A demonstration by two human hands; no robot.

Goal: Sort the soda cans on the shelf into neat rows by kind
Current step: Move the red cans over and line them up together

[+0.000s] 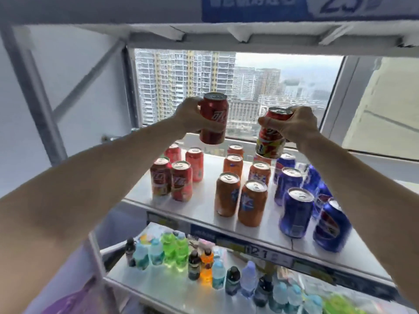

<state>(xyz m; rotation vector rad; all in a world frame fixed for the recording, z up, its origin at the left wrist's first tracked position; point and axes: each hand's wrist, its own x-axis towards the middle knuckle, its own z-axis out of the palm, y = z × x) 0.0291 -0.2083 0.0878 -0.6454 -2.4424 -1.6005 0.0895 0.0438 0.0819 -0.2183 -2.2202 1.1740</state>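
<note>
Both hands, left [189, 116] and right [294, 125], each grip a red can [214, 120] above red, orange and blue cans crowding the shelf [204, 207].

White shelf [204, 207] below both hands: red cans [172, 177] under left hand [190, 116], orange cans [240, 191] between, blue cans [301, 200] under right hand [297, 125].

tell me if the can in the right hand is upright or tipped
Tipped. The red and yellow can in the right hand leans, its top toward the window and its base toward the camera, held above the shelf.
</note>
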